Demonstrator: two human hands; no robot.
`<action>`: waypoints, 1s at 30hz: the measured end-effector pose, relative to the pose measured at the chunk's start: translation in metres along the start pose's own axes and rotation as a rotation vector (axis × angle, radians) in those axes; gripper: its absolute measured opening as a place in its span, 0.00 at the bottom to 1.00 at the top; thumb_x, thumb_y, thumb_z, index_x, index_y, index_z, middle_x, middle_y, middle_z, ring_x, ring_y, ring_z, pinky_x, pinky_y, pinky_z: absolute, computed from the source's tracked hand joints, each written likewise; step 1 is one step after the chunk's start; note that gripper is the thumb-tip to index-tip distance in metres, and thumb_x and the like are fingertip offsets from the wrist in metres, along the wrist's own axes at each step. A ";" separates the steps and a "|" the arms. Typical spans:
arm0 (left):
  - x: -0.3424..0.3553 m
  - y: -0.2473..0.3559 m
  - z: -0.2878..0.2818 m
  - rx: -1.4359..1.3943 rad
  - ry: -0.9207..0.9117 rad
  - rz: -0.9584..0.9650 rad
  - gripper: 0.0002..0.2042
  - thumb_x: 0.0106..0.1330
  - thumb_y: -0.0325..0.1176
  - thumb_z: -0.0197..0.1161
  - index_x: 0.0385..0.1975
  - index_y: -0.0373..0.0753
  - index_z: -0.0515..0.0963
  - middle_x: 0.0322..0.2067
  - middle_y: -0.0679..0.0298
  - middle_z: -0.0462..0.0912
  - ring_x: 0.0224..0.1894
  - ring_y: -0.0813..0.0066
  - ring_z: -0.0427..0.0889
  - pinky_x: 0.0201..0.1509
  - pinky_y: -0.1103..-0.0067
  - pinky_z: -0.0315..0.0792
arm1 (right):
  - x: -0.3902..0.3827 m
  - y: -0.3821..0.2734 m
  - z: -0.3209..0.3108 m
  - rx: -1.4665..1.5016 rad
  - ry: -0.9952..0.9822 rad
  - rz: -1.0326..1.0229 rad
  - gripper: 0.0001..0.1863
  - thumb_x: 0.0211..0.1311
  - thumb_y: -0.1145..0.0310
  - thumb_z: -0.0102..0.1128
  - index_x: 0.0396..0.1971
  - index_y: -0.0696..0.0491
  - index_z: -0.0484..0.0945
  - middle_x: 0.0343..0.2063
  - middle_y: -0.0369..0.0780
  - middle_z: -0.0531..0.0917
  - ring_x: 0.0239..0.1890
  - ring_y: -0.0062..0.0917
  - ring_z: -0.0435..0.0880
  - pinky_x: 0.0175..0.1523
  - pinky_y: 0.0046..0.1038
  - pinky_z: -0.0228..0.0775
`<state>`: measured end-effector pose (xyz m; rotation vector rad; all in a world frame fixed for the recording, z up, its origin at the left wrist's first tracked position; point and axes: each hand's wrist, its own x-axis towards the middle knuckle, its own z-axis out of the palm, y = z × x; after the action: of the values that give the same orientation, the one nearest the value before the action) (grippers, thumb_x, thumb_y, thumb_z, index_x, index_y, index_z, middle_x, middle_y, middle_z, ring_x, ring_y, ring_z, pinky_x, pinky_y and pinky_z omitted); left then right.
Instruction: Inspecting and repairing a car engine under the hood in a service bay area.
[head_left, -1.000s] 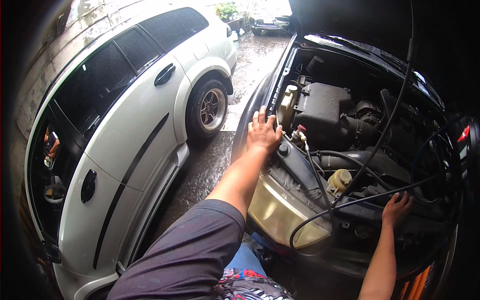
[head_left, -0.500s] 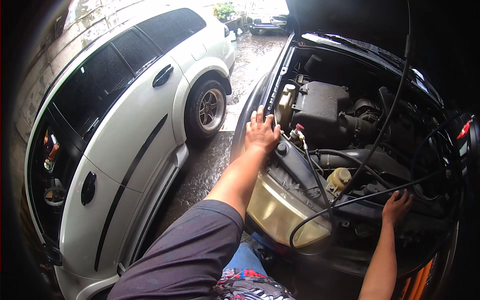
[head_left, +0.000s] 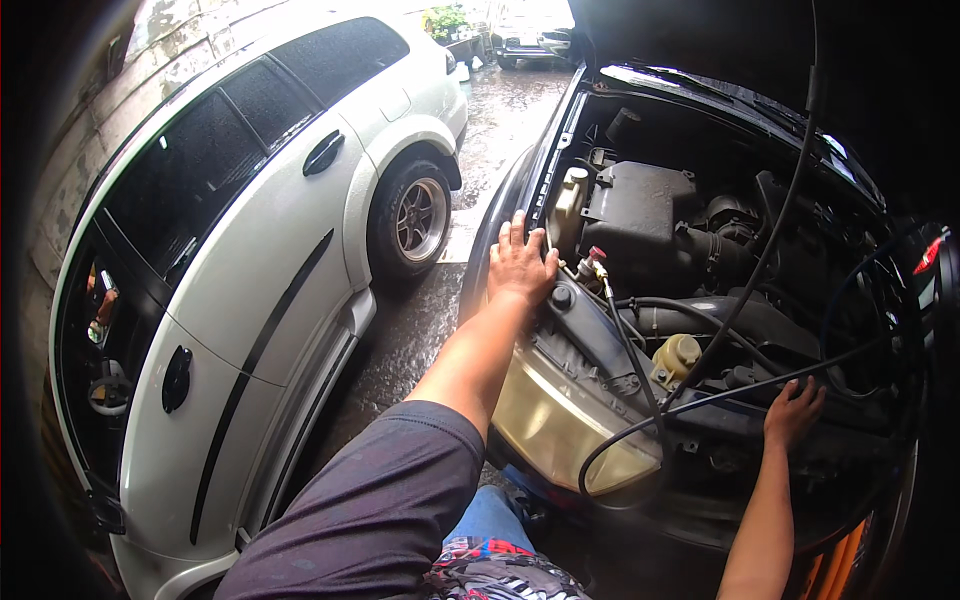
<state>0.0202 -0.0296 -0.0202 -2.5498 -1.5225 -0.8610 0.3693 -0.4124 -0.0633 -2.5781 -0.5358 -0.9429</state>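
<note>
My left hand (head_left: 520, 262) rests with spread fingers on the fender edge of a dark car, just behind its yellowed headlight (head_left: 575, 415). Over the front edge of the engine bay lies my right hand (head_left: 793, 412), fingers apart and nothing held. Near the left hand, a hose fitting with a red knob (head_left: 597, 258) is attached in the bay, and a black hose (head_left: 640, 362) runs from it toward the front. A round yellowish reservoir (head_left: 678, 357) sits between the two hands. Behind the fitting are a black air filter box (head_left: 640, 205) and a pale fluid tank (head_left: 570, 205).
The raised hood (head_left: 700, 35) hangs over the bay, and a dark rod or cable (head_left: 800, 170) slants down across it. On the left stands a white SUV (head_left: 290, 250), with wet ground (head_left: 405, 340) between the vehicles. Another vehicle (head_left: 530, 45) is parked far back.
</note>
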 end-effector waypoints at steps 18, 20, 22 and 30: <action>0.000 0.001 -0.002 -0.016 -0.013 -0.005 0.24 0.66 0.50 0.56 0.60 0.49 0.70 0.71 0.56 0.53 0.72 0.54 0.54 0.71 0.61 0.56 | 0.000 0.001 0.001 0.000 0.012 -0.010 0.25 0.71 0.55 0.50 0.60 0.54 0.71 0.64 0.56 0.66 0.66 0.50 0.65 0.69 0.46 0.58; 0.000 0.001 -0.003 -0.019 -0.014 -0.004 0.24 0.66 0.50 0.56 0.60 0.49 0.70 0.71 0.56 0.53 0.72 0.54 0.53 0.71 0.61 0.56 | 0.000 0.002 0.002 -0.003 0.017 -0.015 0.25 0.71 0.55 0.50 0.60 0.54 0.71 0.64 0.56 0.66 0.66 0.50 0.65 0.69 0.45 0.58; 0.000 0.001 -0.003 -0.014 -0.011 -0.004 0.24 0.66 0.50 0.56 0.60 0.48 0.70 0.71 0.56 0.53 0.72 0.54 0.54 0.71 0.61 0.56 | 0.000 0.001 0.001 0.003 0.013 -0.009 0.25 0.71 0.55 0.50 0.61 0.54 0.71 0.65 0.56 0.66 0.66 0.50 0.65 0.70 0.45 0.58; -0.001 0.001 -0.002 -0.016 -0.011 -0.004 0.25 0.66 0.51 0.56 0.60 0.48 0.70 0.71 0.56 0.53 0.72 0.54 0.54 0.71 0.61 0.56 | -0.001 0.001 0.001 -0.001 0.008 -0.003 0.25 0.71 0.55 0.50 0.61 0.54 0.71 0.65 0.55 0.65 0.66 0.49 0.65 0.69 0.45 0.59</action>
<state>0.0195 -0.0312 -0.0187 -2.5680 -1.5308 -0.8647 0.3693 -0.4130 -0.0649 -2.5740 -0.5375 -0.9538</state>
